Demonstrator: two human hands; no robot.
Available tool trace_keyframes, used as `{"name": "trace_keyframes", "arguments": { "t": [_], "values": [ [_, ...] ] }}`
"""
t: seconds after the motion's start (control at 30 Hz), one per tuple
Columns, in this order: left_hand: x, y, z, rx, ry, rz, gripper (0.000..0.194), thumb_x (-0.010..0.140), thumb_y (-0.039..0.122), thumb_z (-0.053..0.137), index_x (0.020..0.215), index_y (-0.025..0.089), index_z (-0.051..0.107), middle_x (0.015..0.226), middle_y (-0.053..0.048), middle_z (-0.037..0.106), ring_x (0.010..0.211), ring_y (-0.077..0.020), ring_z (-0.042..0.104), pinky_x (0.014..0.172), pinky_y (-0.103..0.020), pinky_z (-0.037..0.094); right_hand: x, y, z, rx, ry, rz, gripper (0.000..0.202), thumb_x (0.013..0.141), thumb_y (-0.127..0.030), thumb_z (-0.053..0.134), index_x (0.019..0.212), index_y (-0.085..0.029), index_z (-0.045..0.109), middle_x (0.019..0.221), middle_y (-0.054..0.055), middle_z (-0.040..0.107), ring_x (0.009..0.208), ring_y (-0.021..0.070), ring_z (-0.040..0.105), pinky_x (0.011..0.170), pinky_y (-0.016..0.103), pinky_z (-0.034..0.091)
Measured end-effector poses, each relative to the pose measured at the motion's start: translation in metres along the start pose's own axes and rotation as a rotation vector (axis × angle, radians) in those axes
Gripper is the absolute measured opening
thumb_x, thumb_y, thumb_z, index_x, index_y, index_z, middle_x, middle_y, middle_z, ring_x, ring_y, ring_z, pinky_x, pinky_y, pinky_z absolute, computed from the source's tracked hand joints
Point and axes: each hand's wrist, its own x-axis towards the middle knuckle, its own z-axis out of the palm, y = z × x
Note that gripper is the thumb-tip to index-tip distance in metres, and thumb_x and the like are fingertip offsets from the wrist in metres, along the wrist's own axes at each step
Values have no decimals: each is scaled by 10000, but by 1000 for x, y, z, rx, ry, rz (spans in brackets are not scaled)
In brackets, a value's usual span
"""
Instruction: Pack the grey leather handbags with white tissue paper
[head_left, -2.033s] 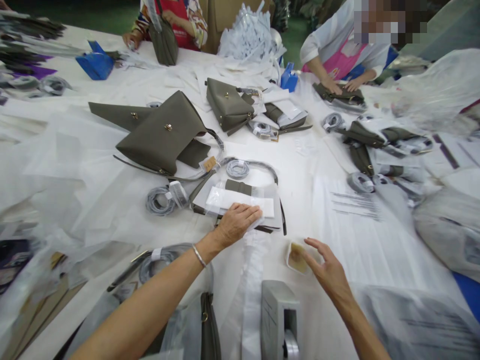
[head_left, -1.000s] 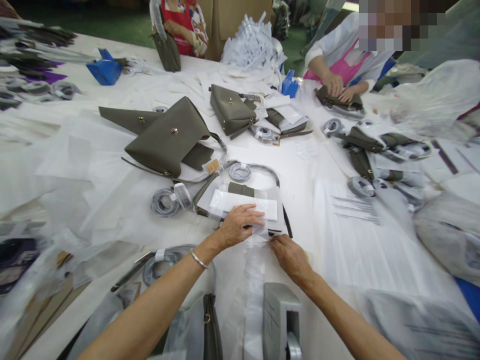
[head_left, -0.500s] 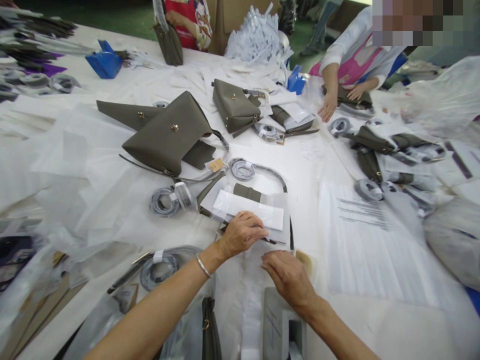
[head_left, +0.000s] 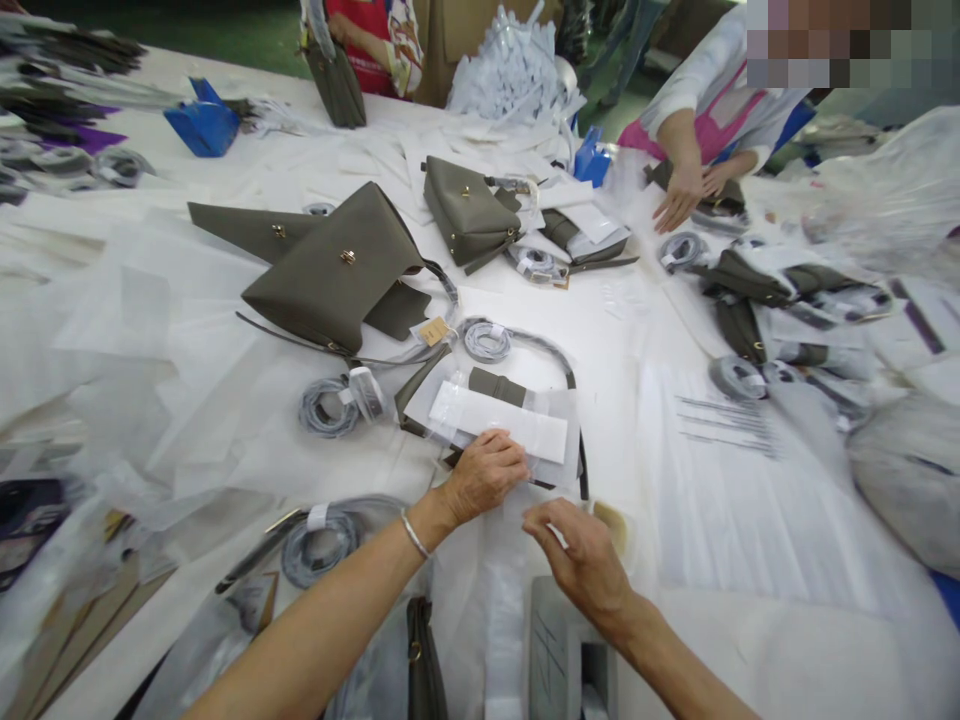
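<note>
My left hand, a bangle on its wrist, is closed at the near edge of a small olive pouch wrapped in clear plastic with a white paper strip on top. What its fingertips grip is hidden. To its right, my right hand is held in a pinch, apart from the pouch; anything between its fingertips is too small to make out. A clear plastic strip runs below the two hands. Beside it, under my right forearm, stands a grey box-like holder. A yellowish sponge-like piece lies by my right hand.
An olive handbag lies beyond my hands, a smaller bag behind it. Wrapped strap coils lie left. Plastic sheets cover the right side. Across the table a co-worker's hand is near more bags; another person stands far left.
My left hand has shifted slightly down and toward the left along the pouch's edge. My right hand has barely moved. The co-worker's hand has drawn back toward their other hand.
</note>
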Motion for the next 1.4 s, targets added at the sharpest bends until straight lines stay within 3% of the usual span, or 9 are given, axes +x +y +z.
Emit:
{"name": "trace_keyframes", "arguments": {
  "t": [0.1, 0.2, 0.37, 0.53, 0.7, 0.97, 1.1, 1.23, 1.4],
  "values": [
    [-3, 3, -5, -61, -21, -23, 199, 961, 147, 461, 895, 198, 641, 961, -13, 676, 994, -163, 571, 1053, -369, 377, 26, 9, -11, -106, 45, -23, 164, 968, -255, 524, 836, -214, 613, 754, 23, 656, 711, 168, 603, 704, 292, 451],
    [-6, 11, -18, -107, -71, -98, 207, 902, 99, 489, 1051, 178, 609, 1040, -43, 670, 1066, -201, 561, 1026, -385, 402, 48, 19, -13, -112, 68, 65, 189, 965, -293, 533, 809, -215, 605, 753, 14, 645, 711, 165, 590, 710, 291, 434],
    [-1, 25, -25, -151, -41, -414, 667, 845, 191, 637, 1426, 161, 310, 1027, -52, 682, 1001, -243, 601, 933, -424, 445, 58, 36, -8, 8, 134, 303, 218, 936, -362, 570, 776, -217, 591, 701, -11, 585, 632, 150, 521, 624, 274, 401],
    [17, 31, -10, -57, 0, -615, 660, 860, 171, 633, 1425, 143, 292, 834, -8, 677, 915, -245, 618, 868, -417, 444, 64, 47, -3, -23, 186, 304, 200, 908, -328, 594, 745, -210, 590, 744, 8, 591, 727, 173, 528, 699, 295, 400],
    [28, 34, -5, 60, -61, -690, 620, 868, 165, 595, 1416, 105, 310, 883, -48, 670, 904, -243, 613, 827, -400, 441, 67, 55, 5, -53, 173, 350, 195, 889, -331, 601, 735, -211, 589, 731, 0, 571, 698, 165, 511, 687, 294, 391],
    [39, 35, -5, 332, -79, -657, 418, 884, 206, 604, 1283, 161, 490, 845, -51, 651, 842, -242, 609, 755, -383, 420, 70, 64, 13, -10, 132, 504, 219, 841, -382, 590, 699, -217, 583, 715, 0, 576, 668, 163, 515, 636, 282, 377],
    [27, 40, -10, 370, -93, -410, 192, 953, 189, 505, 1126, 196, 588, 951, -58, 667, 889, -222, 605, 766, -378, 422, 74, 70, 11, 38, 64, 598, 215, 804, -379, 603, 658, -223, 577, 656, -18, 566, 618, 153, 501, 587, 268, 363],
    [13, 45, -8, 394, -111, -198, 275, 979, 243, 486, 1235, 176, 560, 1300, -89, 595, 1211, -234, 517, 1014, -408, 365, 82, 72, 12, 60, 50, 664, 157, 761, -334, 639, 658, -226, 589, 595, -33, 565, 572, 147, 499, 554, 263, 345],
    [17, 48, -13, 362, -255, -261, 465, 916, 365, 615, 1303, 131, 505, 1288, -109, 597, 1241, -263, 487, 1028, -428, 361, 85, 56, 3, 81, 147, 691, 91, 725, -299, 661, 731, -214, 627, 628, -21, 599, 612, 156, 540, 621, 276, 400]
  ]
}}
